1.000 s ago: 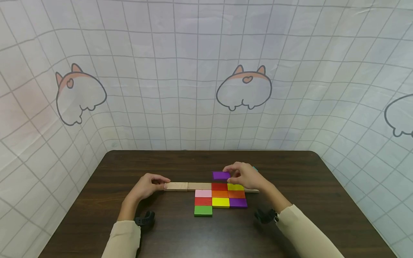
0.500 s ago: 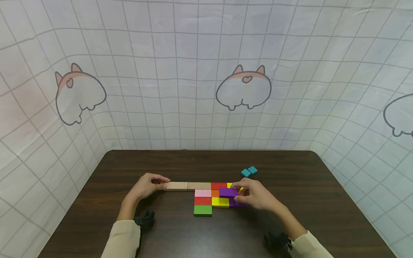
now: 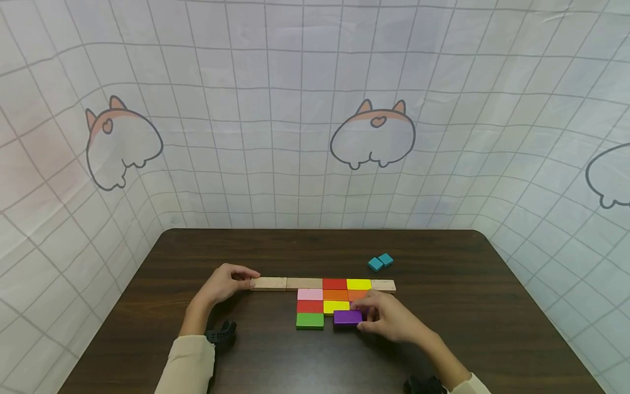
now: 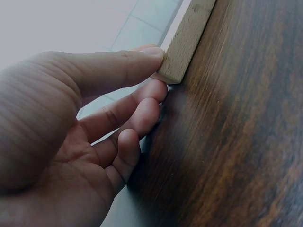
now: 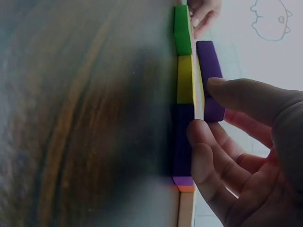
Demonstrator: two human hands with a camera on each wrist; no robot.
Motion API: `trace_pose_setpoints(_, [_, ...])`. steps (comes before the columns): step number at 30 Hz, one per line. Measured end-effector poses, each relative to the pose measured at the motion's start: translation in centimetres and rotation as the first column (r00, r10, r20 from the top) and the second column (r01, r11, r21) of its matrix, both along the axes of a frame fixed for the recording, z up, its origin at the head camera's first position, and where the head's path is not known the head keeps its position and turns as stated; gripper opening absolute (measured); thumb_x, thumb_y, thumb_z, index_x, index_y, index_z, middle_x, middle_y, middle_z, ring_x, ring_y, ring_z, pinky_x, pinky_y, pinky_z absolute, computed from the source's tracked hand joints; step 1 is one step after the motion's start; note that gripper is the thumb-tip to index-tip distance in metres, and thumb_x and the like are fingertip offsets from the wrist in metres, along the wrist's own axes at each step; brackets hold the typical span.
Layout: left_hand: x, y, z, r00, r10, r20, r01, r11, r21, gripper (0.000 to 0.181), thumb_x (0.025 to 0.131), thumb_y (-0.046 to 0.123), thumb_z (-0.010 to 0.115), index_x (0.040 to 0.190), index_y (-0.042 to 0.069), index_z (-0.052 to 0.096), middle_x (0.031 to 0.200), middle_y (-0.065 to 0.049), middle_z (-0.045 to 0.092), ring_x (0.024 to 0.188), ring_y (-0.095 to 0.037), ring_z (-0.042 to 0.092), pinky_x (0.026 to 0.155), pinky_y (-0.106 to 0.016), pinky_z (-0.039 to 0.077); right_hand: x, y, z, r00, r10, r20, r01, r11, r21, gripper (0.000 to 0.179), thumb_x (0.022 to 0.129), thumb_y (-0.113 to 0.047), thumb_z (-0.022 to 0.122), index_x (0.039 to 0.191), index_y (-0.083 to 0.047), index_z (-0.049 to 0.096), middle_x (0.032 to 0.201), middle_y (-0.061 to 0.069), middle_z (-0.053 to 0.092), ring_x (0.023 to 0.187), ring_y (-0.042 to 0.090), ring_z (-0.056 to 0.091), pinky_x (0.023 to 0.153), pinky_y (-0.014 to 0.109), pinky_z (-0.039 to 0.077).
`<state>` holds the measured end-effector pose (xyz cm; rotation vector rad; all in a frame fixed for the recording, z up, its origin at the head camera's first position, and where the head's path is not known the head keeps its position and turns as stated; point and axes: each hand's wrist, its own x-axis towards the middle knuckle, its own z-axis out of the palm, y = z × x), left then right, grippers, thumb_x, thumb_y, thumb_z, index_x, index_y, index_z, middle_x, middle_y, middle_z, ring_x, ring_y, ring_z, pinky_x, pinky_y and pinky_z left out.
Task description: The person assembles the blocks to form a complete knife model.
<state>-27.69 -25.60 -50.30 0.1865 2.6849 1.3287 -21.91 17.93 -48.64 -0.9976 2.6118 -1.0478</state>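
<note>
My left hand [image 3: 223, 283] pinches the left end of a plain wooden block [image 3: 268, 283] between thumb and fingertips; the left wrist view shows this grip at the corner of the block [image 4: 184, 49]. My right hand [image 3: 391, 316] holds a purple block [image 3: 347, 317] by its right end, raised above the laid blocks in the right wrist view. Below it sit a yellow block [image 5: 185, 79] and a second purple block [image 5: 183, 139], the latter partly covered by my fingers in the head view. A green block [image 3: 310, 320] lies at the front left of the coloured group.
Red [image 3: 334, 284], pink [image 3: 310, 294] and orange blocks [image 3: 336, 295] lie edge to edge in front of and within the wooden row. Another wooden block [image 3: 384, 285] ends that row on the right. Two teal blocks [image 3: 376, 264] rest farther back on the dark table [image 3: 236, 355].
My right hand has brought the purple block from behind the rows, over the coloured blocks, to their front edge. The teal blocks and right wooden end came into view. The left hand stays put.
</note>
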Motion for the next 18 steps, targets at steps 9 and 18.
trace_pose_setpoints(9, [-0.5, -0.2, 0.0, 1.0, -0.008, -0.011, 0.008, 1.0, 0.0, 0.019, 0.092, 0.017, 0.077, 0.111, 0.014, 0.08, 0.093, -0.004, 0.07, 0.081, -0.018, 0.057, 0.074, -0.034, 0.047, 0.1, -1.0, 0.3, 0.998, -0.052, 0.023, 0.049, 0.994, 0.1, 0.031, 0.088, -0.019, 0.081, 0.117, -0.013, 0.074, 0.093, -0.004, 0.057, 0.073, -0.001, 0.054, 0.067, 0.021, 0.048])
trace_pose_setpoints(18, [-1.0, -0.3, 0.0, 1.0, -0.014, -0.009, 0.014, 1.0, 0.003, 0.019, 0.092, 0.016, 0.077, 0.111, 0.013, 0.08, 0.093, -0.004, 0.07, 0.081, -0.018, 0.057, 0.074, -0.034, 0.047, -0.2, -1.5, 0.5, 0.998, -0.065, -0.004, 0.065, 0.988, 0.139, 0.03, 0.085, -0.021, 0.083, 0.114, -0.015, 0.075, 0.089, -0.006, 0.057, 0.072, -0.001, 0.055, 0.066, 0.021, 0.048])
